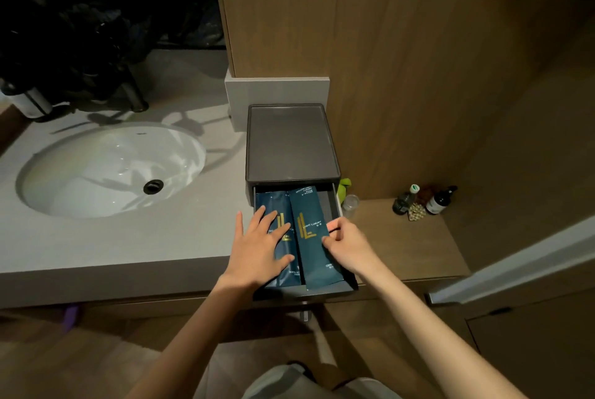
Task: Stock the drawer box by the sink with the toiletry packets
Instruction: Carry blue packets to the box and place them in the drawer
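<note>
A dark grey drawer box (291, 144) stands on the counter right of the sink, its drawer (335, 202) pulled out toward me. Two dark teal toiletry packets with gold lettering lie lengthwise in the drawer, side by side. My left hand (262, 247) rests flat with fingers spread on the left packet (273, 202). My right hand (346, 245) pinches the right edge of the right packet (310, 237), which overlaps the left one slightly. The drawer's right strip is bare.
A white oval sink (109, 170) is set in the grey counter (180, 237) to the left. On the lower wooden ledge to the right stand a small glass (350, 203), a green item (344, 187) and several small bottles (425, 200). A wooden wall panel rises behind the box.
</note>
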Demonstrator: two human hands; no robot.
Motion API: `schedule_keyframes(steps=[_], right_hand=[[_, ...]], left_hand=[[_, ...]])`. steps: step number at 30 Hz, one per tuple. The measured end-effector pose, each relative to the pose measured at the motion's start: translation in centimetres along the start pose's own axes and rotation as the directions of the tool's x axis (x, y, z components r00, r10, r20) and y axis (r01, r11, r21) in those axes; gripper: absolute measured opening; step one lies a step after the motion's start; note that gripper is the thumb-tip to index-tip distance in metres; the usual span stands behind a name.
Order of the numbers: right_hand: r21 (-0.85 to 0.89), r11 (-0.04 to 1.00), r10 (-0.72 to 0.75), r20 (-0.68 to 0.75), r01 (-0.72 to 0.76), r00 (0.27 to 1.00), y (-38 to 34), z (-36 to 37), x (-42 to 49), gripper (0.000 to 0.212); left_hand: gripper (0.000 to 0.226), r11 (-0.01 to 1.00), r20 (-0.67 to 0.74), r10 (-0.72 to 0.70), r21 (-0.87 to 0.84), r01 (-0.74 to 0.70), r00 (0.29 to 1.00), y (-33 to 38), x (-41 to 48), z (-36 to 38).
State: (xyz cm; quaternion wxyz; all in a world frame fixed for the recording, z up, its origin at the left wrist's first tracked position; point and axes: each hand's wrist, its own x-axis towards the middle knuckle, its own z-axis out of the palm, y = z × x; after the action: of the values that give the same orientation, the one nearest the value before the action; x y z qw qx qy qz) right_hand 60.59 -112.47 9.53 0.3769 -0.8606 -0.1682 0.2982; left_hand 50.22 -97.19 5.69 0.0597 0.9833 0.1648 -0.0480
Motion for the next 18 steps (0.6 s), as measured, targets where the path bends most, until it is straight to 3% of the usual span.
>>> schedule_keyframes(steps=[3, 9, 14, 18], right_hand=[[-0.057, 0.997, -0.045, -0.028, 0.043, 0.999, -0.3, 1.5, 0.8, 0.022], [-0.169, 0.985, -0.017, 0.007, 0.018, 1.0, -0.3, 3.7, 1.4, 0.082], [-0.161, 0.987, 0.009, 0.008, -0.007, 1.0, -0.3, 3.9, 1.4, 0.097], [-0.205, 0.979, 0.015, 0.03, -0.008, 0.999, -0.5, 3.8, 1.4, 0.094]], left_hand=[[0.071, 1.0, 0.014, 0.0, 0.01, -0.001, 1.0, -0.1, -0.2, 0.0], [0.074, 1.0, 0.051, 0.004, 0.019, -0.005, 0.999, -0.4, -0.2, 0.1], [0.076, 1.0, 0.085, 0.006, 0.02, -0.008, 0.996, -0.4, -0.1, -0.1], [0.076, 1.0, 0.1, 0.007, 0.021, -0.009, 0.995, -0.4, -0.1, -0.2]])
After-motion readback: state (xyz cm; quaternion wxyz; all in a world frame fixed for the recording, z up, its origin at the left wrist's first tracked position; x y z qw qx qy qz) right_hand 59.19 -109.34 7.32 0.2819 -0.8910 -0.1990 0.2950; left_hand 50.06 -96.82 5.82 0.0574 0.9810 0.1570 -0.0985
